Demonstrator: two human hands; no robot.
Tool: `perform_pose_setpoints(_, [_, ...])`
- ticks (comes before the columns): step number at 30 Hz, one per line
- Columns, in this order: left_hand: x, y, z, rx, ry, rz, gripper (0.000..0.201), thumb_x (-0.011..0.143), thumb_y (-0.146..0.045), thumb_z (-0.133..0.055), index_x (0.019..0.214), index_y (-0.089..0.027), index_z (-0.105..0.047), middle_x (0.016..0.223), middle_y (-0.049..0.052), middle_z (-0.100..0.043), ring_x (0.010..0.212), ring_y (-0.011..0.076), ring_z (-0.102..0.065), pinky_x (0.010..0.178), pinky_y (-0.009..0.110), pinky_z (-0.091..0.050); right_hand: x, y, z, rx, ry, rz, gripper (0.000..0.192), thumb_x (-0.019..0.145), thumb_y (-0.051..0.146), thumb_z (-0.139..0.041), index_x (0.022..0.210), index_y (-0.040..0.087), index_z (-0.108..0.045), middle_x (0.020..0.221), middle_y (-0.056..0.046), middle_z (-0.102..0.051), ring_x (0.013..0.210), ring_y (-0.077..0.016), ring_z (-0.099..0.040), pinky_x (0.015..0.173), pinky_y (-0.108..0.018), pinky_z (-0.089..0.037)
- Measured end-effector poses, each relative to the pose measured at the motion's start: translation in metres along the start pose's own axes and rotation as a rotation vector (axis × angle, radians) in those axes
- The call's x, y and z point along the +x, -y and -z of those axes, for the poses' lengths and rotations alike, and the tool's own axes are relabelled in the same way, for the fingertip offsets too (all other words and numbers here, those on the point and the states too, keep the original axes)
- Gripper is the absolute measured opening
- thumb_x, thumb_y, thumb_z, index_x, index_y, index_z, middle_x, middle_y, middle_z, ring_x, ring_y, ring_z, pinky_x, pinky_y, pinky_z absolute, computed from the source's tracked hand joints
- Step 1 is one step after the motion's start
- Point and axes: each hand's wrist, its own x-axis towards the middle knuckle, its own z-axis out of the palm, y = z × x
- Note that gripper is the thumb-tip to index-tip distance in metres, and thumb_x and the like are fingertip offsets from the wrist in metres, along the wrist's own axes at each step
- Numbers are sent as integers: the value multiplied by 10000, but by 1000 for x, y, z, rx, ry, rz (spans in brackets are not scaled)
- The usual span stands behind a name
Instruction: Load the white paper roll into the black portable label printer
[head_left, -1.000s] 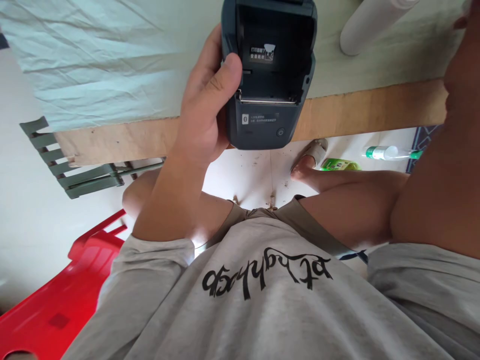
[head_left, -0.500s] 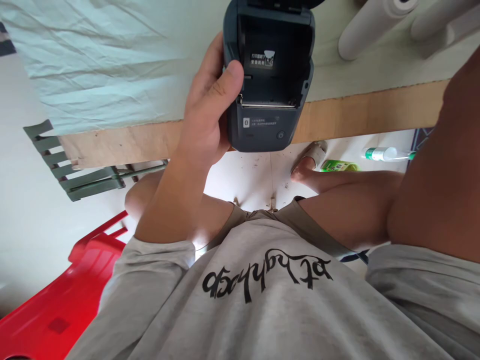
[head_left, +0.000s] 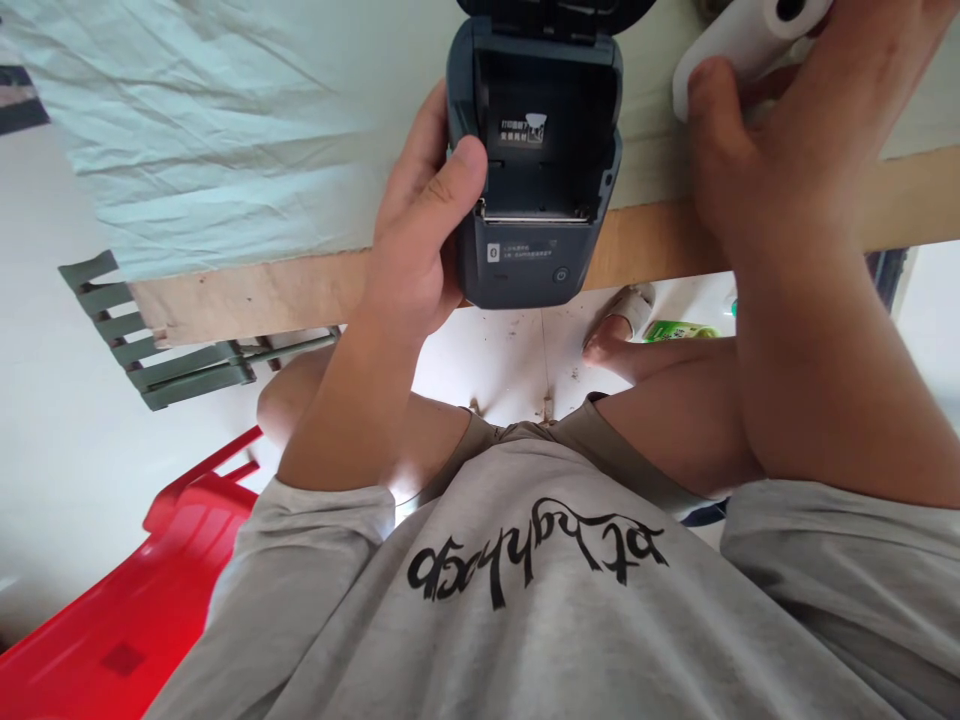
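Observation:
My left hand (head_left: 424, 215) is closed around the left side of a dark blue portable label printer (head_left: 517, 265), its thumb resting on the rim. The printer's lid (head_left: 559, 15) is flipped up, and the bay inside holds no roll; a small printed sticker shows on its inner wall. Over the table at the upper right, my right hand (head_left: 780, 150) grips a white paper roll (head_left: 731, 45). Its thumb lies against the near end, and fingers show behind the roll. Part of this hand runs out of the picture at the top.
A pale green cloth (head_left: 247, 130) covers the table, whose wooden edge (head_left: 262, 295) runs between me and it. A green folding stool (head_left: 187, 370) and a red plastic chair (head_left: 150, 590) stand at the left. A green packet (head_left: 679, 330) lies on the floor.
My right hand has come into view from the right and taken hold of the white roll. The printer stays in my left hand, nearly unmoved.

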Motion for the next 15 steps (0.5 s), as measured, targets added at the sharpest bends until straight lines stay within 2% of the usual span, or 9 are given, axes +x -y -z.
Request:
perform_pose_setpoints(1, [0, 0, -1, 8, -6, 8, 262, 806, -362, -498, 1055, -295, -546, 1032, 27, -594, 1038, 270, -584, 804, 401, -499, 1, -1, -1, -15, 18, 68, 511, 774, 293, -521, 1244, 113, -434, 1215, -24, -437, 1171, -119, -410, 1082, -227, -345])
perform_pose_setpoints(3, [0, -2, -2, 30, -6, 17, 254, 800, -365, -511, 1041, -301, -556, 1032, 21, -601, 1016, 272, -590, 778, 399, -507, 2, -5, -4, 18, 1, 52, 454, 781, 260, -517, 1213, 136, -450, 1199, -30, -445, 1147, -115, -425, 1075, -238, -335])
perform_pose_setpoints(7, [0, -3, 0, 69, -1, 14, 261, 797, -384, -511, 1041, -306, -563, 1041, 14, -606, 1037, 279, -580, 764, 392, -516, 0, -7, -5, 115, -4, 78, 516, 729, 130, -530, 1230, 209, -431, 1181, 49, -452, 1125, -67, -411, 1044, -191, -309])
perform_pose_setpoints(10, [2, -2, 4, 60, 31, 6, 291, 779, -396, -543, 1053, -298, -562, 1043, 7, -616, 1038, 277, -580, 772, 378, -523, -5, 2, -4, 310, 3, 111, 543, 706, 79, -493, 1211, 270, -444, 1147, 98, -464, 1052, -29, -444, 914, -150, -366])
perform_pose_setpoints(12, [3, 0, 6, 33, 63, -2, 330, 761, -417, -576, 1058, -276, -564, 1041, 12, -625, 1032, 286, -585, 768, 382, -530, -6, 9, -2, 590, 41, 26, 473, 684, 70, -457, 1116, 257, -500, 1055, 78, -479, 870, -2, -484, 706, -142, -405])
perform_pose_setpoints(15, [2, 1, 3, -21, 38, -23, 288, 793, -374, -548, 1057, -257, -555, 1032, 32, -628, 1059, 301, -585, 773, 401, -526, -3, 14, -1, 1088, 227, -296, 320, 607, 116, -431, 908, 205, -497, 816, 7, -440, 624, -45, -486, 438, -197, -342])
